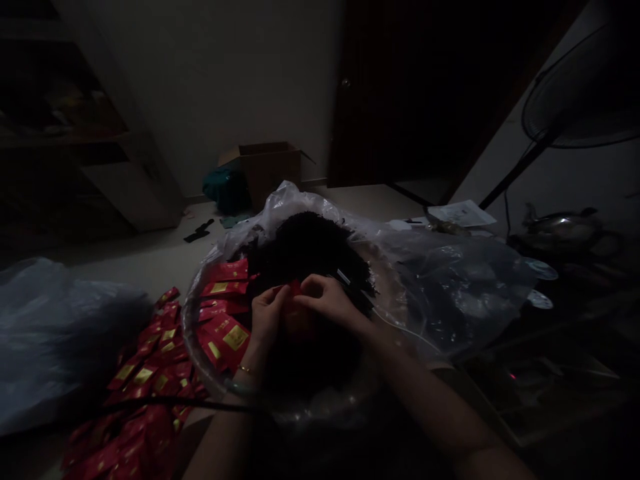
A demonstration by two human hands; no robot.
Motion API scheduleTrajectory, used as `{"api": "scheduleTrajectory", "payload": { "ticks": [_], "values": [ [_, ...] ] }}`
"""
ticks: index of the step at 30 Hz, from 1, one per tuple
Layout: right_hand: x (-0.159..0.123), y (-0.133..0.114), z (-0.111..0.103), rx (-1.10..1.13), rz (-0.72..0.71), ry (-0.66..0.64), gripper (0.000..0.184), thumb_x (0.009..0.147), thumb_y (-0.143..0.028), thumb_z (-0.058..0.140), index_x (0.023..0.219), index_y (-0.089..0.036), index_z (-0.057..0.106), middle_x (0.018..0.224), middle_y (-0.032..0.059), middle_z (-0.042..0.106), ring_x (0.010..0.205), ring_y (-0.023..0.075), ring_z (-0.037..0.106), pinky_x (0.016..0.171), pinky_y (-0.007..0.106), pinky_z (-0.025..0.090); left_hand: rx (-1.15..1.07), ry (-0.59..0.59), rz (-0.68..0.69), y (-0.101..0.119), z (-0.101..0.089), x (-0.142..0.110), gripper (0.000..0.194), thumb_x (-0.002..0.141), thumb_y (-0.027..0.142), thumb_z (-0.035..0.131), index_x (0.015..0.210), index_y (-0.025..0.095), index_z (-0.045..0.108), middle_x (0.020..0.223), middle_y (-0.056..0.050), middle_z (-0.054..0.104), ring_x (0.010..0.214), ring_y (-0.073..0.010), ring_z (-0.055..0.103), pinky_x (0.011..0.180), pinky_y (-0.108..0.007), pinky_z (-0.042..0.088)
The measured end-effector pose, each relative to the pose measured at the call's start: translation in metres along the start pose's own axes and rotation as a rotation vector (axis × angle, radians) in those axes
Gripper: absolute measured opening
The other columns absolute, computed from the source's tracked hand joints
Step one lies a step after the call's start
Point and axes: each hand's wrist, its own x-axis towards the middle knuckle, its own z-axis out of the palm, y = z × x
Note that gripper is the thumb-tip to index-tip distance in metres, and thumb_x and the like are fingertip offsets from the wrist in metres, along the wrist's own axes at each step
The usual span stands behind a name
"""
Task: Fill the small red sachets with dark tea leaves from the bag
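Note:
Between my two hands is a small red packet (pixel 299 321), held by its upper edge over a round, plastic-lined basket (pixel 189 323). My left hand (pixel 267 312) pinches the packet's left top corner. On the right side, the fingertips of my right hand (pixel 327 300) grip the same edge. A heap of dark loose material (pixel 313 240), perhaps tea leaves, fills the back of the basket. Red packets with gold labels (pixel 227 337) lie inside at the left. Behind my right hand a thin metallic item (pixel 344 275) rests on the heap. Dim light hides the packet's opening.
More red packets (pixel 145 377) are piled on the floor at left, beside a pale plastic bag (pixel 65 333). A clear bag (pixel 455 287) spreads to the right, near a kettle (pixel 565 227) and a standing fan (pixel 580 100). An open cardboard box (pixel 273 170) stands behind.

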Motion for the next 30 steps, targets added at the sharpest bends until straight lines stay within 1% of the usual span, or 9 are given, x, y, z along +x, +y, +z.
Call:
{"api": "scheduleTrajectory", "payload": {
  "ticks": [5,10,14,17,19,21,23,27,30],
  "values": [
    [0.002,0.006,0.004,0.079,0.039,0.070,0.016,0.068,-0.032,0.067,0.069,-0.016,0.064,0.070,0.0018,0.067,0.067,0.0163,0.061,0.065,0.028,0.047,-0.058,-0.019,-0.021,0.001,0.001,-0.002,0.041,0.052,0.047,0.078,0.072,0.012,0.072,0.062,-0.002,0.068,0.054,-0.0117,0.058,0.053,-0.022,0.045],
    [0.002,0.004,0.002,0.123,0.078,0.083,0.018,0.066,-0.033,0.068,0.065,-0.016,0.064,0.065,0.0009,0.065,0.064,0.0152,0.059,0.063,0.027,0.046,-0.032,-0.062,-0.030,-0.002,-0.001,0.000,0.041,0.058,0.050,0.074,0.069,0.011,0.070,0.058,0.000,0.065,0.049,-0.0096,0.054,0.049,-0.020,0.042],
    [0.002,0.003,0.001,0.146,0.065,0.119,0.017,0.065,-0.032,0.069,0.064,-0.017,0.061,0.066,-0.0005,0.063,0.065,0.0141,0.058,0.064,0.027,0.046,0.000,-0.124,-0.056,-0.005,-0.004,0.002,0.040,0.055,0.044,0.078,0.078,0.011,0.073,0.067,-0.004,0.070,0.056,-0.0128,0.060,0.054,-0.022,0.046],
    [0.003,0.003,-0.003,0.241,0.125,0.066,0.024,0.060,-0.029,0.072,0.078,-0.017,0.063,0.067,-0.0027,0.062,0.060,0.0119,0.056,0.058,0.024,0.045,-0.003,-0.198,-0.110,-0.005,-0.006,0.001,0.041,0.055,0.042,0.080,0.081,0.010,0.073,0.070,-0.006,0.072,0.058,-0.0150,0.062,0.056,-0.024,0.048],
    [0.004,0.004,-0.005,0.273,0.177,0.003,0.027,0.059,-0.029,0.073,0.081,-0.016,0.064,0.065,-0.0032,0.061,0.055,0.0104,0.054,0.054,0.023,0.043,-0.001,-0.237,-0.133,-0.005,-0.006,0.000,0.042,0.056,0.042,0.079,0.082,0.010,0.073,0.069,-0.006,0.072,0.058,-0.0151,0.062,0.055,-0.024,0.047],
    [0.004,0.005,-0.006,0.259,0.180,0.001,0.022,0.060,-0.030,0.072,0.073,-0.015,0.065,0.063,-0.0023,0.062,0.054,0.0103,0.054,0.055,0.023,0.043,0.009,-0.245,-0.139,-0.005,-0.006,0.000,0.043,0.059,0.045,0.077,0.082,0.009,0.073,0.067,-0.005,0.071,0.056,-0.0142,0.061,0.053,-0.023,0.046],
    [0.004,0.008,-0.003,0.245,0.147,0.058,0.018,0.060,-0.030,0.071,0.067,-0.015,0.065,0.063,-0.0013,0.063,0.057,0.0114,0.056,0.057,0.024,0.044,0.012,-0.256,-0.136,-0.004,-0.005,-0.001,0.045,0.060,0.048,0.075,0.083,0.009,0.071,0.070,-0.005,0.071,0.057,-0.0141,0.061,0.054,-0.022,0.046],
    [0.003,0.011,0.007,0.207,0.114,0.132,0.015,0.063,-0.030,0.068,0.067,-0.016,0.066,0.064,-0.0002,0.065,0.059,0.0138,0.058,0.059,0.025,0.046,0.039,-0.301,-0.174,-0.006,-0.002,-0.002,0.051,0.049,0.040,0.083,0.088,0.010,0.069,0.073,-0.005,0.071,0.064,-0.0172,0.064,0.061,-0.025,0.049],
    [0.007,0.013,-0.001,0.094,0.087,0.068,0.019,0.071,-0.034,0.064,0.073,-0.016,0.069,0.072,0.0023,0.069,0.068,0.0172,0.063,0.065,0.027,0.048,0.061,-0.290,-0.233,-0.008,-0.001,-0.002,0.050,0.043,0.036,0.086,0.082,0.010,0.069,0.070,-0.006,0.071,0.062,-0.0179,0.064,0.062,-0.027,0.050]
  ]
}}
